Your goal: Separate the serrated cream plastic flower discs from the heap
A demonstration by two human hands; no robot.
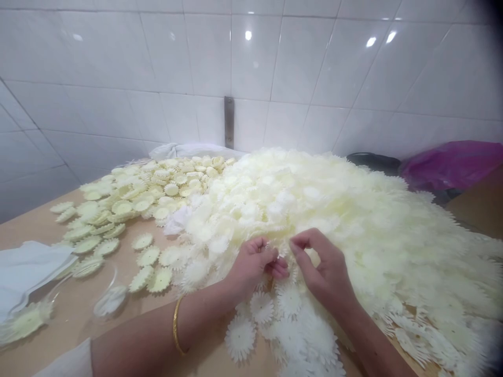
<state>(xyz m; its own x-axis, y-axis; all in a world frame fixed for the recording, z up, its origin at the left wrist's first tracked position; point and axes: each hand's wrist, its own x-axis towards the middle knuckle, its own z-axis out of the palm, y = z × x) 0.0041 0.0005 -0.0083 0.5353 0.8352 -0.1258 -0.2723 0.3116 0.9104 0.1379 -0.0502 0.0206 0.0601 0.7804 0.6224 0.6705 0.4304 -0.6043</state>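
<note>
A big heap of pale cream fabric flower petals [314, 209] covers the middle and right of a brown table [58, 314]. At its near edge my left hand [253, 264] and my right hand [324, 269] meet, fingers curled and pinched together on one small white petal piece [283, 250] between them. A gold bangle [176, 327] circles my left wrist. Loose white petals [271, 324] lie flat under and in front of both hands.
Greener-yellow petal discs [129, 209] are spread over the table's left half. A clear plastic bag and white cloth [27, 272] lie at the far left. A purple bag [451, 165] and a dark object sit back right. White tiled walls stand behind.
</note>
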